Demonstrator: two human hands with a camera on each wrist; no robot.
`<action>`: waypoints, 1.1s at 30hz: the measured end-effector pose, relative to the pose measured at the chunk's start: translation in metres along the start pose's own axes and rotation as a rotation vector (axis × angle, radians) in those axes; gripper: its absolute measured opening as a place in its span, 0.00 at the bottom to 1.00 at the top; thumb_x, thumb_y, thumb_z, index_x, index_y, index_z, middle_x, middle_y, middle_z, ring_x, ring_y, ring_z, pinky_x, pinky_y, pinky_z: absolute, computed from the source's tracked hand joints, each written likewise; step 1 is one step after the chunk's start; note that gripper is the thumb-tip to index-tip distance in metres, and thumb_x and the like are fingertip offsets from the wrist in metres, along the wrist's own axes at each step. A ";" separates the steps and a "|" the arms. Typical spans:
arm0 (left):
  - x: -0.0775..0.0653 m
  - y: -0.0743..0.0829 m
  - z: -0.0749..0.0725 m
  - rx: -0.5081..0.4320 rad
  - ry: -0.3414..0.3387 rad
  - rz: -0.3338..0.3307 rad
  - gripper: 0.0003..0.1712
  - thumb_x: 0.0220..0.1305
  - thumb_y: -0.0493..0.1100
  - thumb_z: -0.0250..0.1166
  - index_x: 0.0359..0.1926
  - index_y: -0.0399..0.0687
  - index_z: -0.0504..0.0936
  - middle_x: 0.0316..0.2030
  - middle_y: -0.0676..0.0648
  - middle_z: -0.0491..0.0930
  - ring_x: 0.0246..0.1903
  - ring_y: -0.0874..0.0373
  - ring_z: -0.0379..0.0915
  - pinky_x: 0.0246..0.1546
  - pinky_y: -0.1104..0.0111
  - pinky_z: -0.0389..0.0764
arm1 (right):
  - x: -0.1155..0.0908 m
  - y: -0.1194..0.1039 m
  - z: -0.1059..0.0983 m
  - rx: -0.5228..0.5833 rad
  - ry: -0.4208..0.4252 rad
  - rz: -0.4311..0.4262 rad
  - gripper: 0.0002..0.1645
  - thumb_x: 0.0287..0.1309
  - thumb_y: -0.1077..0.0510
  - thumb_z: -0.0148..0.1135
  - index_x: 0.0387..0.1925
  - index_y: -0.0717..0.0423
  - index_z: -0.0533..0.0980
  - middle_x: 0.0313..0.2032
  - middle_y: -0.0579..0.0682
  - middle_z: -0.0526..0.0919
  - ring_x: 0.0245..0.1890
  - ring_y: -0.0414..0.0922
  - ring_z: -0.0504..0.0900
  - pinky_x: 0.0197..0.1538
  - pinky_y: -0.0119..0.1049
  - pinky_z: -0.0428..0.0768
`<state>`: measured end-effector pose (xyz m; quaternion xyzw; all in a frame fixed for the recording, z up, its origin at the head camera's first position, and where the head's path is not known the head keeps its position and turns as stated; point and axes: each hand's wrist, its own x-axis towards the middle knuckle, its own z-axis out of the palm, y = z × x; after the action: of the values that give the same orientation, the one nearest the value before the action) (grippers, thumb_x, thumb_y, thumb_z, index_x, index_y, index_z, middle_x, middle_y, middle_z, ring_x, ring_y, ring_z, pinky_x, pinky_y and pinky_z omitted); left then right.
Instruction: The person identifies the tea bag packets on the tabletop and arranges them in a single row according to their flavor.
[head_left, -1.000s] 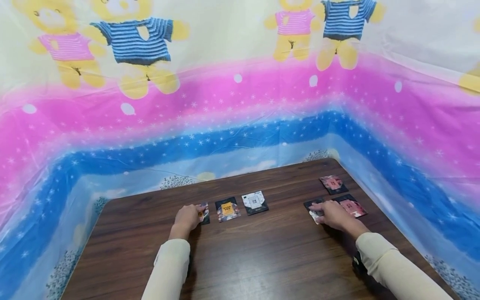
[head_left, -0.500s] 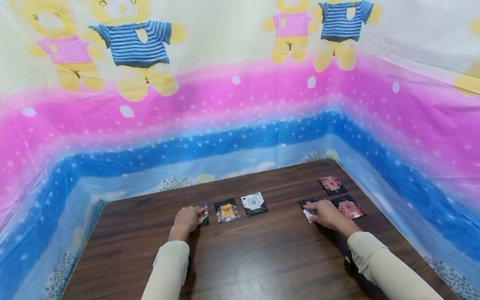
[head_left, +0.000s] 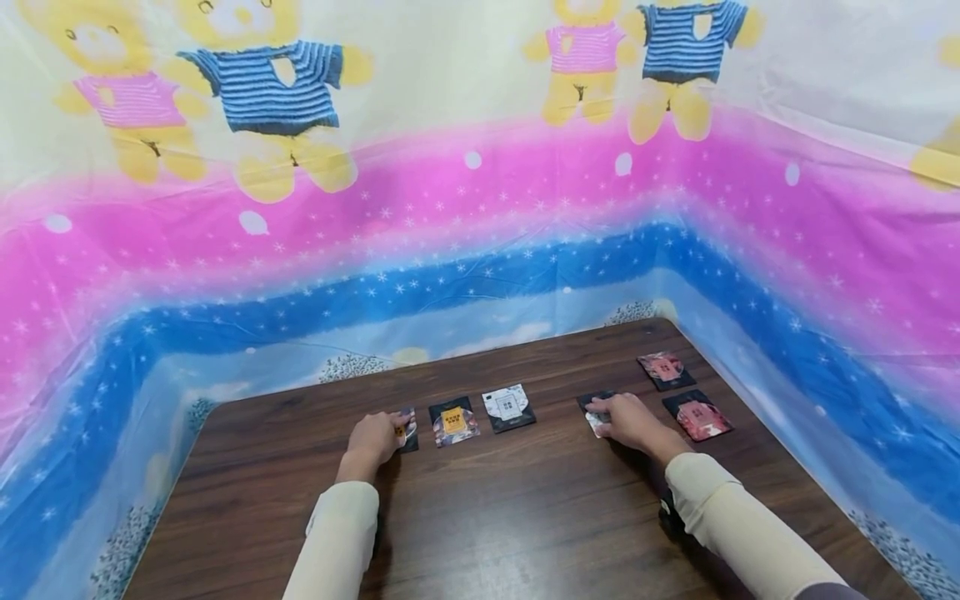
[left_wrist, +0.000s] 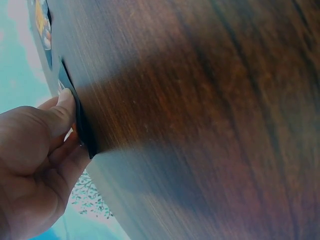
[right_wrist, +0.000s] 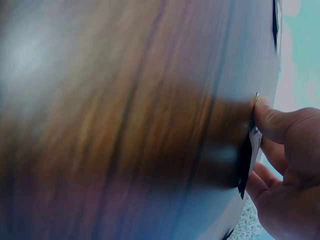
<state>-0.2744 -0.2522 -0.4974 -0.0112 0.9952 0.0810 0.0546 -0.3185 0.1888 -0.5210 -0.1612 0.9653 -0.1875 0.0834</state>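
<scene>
On the brown wooden table (head_left: 480,492), my left hand (head_left: 375,439) pinches a small square sachet (head_left: 409,428) with an orange label, its thumb on the near side. In the left wrist view that sachet (left_wrist: 85,131) shows edge-on, low over the wood. My right hand (head_left: 633,422) grips a black and white sachet (head_left: 596,401), partly hidden under its fingers. The right wrist view shows this sachet (right_wrist: 246,157) slightly bent between thumb and fingers. Between the hands lie an orange-labelled sachet (head_left: 454,421) and a white-labelled one (head_left: 509,407), side by side.
Two sachets with red labels, one farther back (head_left: 665,370) and one nearer (head_left: 698,415), lie near the table's right edge, beyond the right hand. A printed curtain (head_left: 480,208) with bears hangs close along the back and sides of the table.
My right hand has slid the black and white sachet leftward, away from the red-labelled ones and towards the row. The left hand stays in place on its sachet.
</scene>
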 end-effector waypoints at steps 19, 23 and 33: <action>0.000 -0.003 -0.001 0.008 -0.013 0.018 0.26 0.69 0.46 0.68 0.67 0.58 0.79 0.63 0.36 0.79 0.55 0.36 0.80 0.54 0.47 0.81 | 0.028 -0.032 0.008 0.013 -0.027 -0.012 0.29 0.65 0.56 0.68 0.67 0.49 0.76 0.70 0.55 0.74 0.73 0.66 0.64 0.72 0.60 0.65; 0.001 -0.004 0.000 0.000 -0.008 0.015 0.27 0.68 0.46 0.69 0.67 0.57 0.79 0.63 0.37 0.80 0.55 0.35 0.80 0.55 0.46 0.81 | 0.035 -0.037 0.010 -0.004 -0.011 -0.040 0.28 0.65 0.56 0.68 0.66 0.51 0.77 0.69 0.56 0.75 0.72 0.65 0.67 0.72 0.59 0.67; -0.001 -0.003 -0.002 -0.008 -0.002 0.016 0.26 0.68 0.45 0.69 0.66 0.55 0.79 0.62 0.35 0.80 0.54 0.35 0.80 0.54 0.46 0.81 | 0.047 -0.051 0.014 0.011 -0.017 -0.006 0.29 0.65 0.57 0.68 0.67 0.49 0.76 0.70 0.55 0.73 0.73 0.63 0.66 0.71 0.57 0.69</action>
<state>-0.2730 -0.2550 -0.4957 -0.0034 0.9948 0.0856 0.0548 -0.3447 0.1234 -0.5191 -0.1654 0.9630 -0.1918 0.0921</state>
